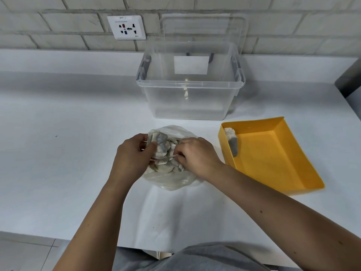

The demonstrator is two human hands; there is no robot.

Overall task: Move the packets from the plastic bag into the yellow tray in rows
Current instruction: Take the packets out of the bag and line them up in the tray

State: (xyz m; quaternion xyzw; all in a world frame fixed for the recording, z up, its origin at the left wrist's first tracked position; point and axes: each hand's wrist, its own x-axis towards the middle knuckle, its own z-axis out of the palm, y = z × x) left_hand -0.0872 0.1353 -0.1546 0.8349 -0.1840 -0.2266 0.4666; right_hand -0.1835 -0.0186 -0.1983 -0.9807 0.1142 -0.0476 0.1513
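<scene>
Two hands are placed at the plastic bag, which lies on a white counter not far from its front edge. The open edge of the bag is held by the left hand with curled fingers. The right hand is pushed among the packets inside, with its fingers curled around them. Near the bag, on its right, a yellow tray is set on the counter at an angle, and one single packet is laid along its left wall. Behind the bag a clear box is placed, and its lid is stood against the wall of pale bricks. A white socket is fixed to this wall. Grey floor tiles are seen below the counter's edge.
</scene>
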